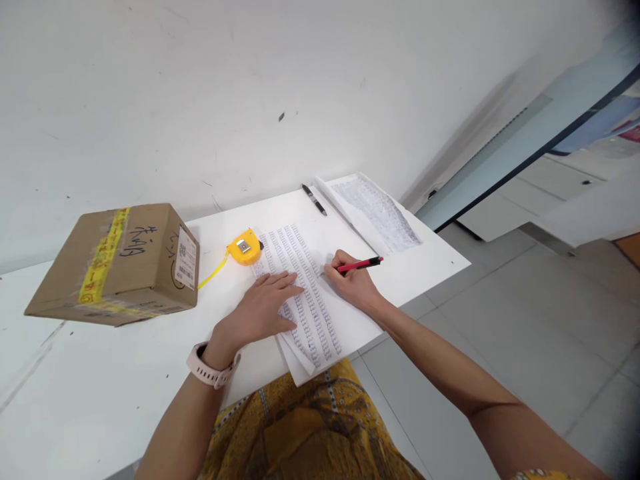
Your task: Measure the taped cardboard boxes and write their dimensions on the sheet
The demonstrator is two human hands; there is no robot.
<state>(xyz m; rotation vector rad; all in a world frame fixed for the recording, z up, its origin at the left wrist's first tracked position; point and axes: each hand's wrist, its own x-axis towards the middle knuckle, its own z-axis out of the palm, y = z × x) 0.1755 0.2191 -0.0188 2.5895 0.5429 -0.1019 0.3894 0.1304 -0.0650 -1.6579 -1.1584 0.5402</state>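
Observation:
My left hand (263, 308) lies flat, fingers stretched out, on a stack of printed sheets (313, 320) covered with rows of small text. A pink watch is on that wrist. My right hand (351, 280) pinches a red pen (361, 265), its tip resting on the sheet's right side. The sheets overhang the front edge of the white table (100, 373).
A yellow tape measure (245, 247) with a short length of tape pulled out sits just beyond the sheets. A taped cardboard box (120, 263) stands at the left. A black pen (314, 199) and another printed sheet (375, 213) lie at the far corner. Grey floor tiles lie to the right.

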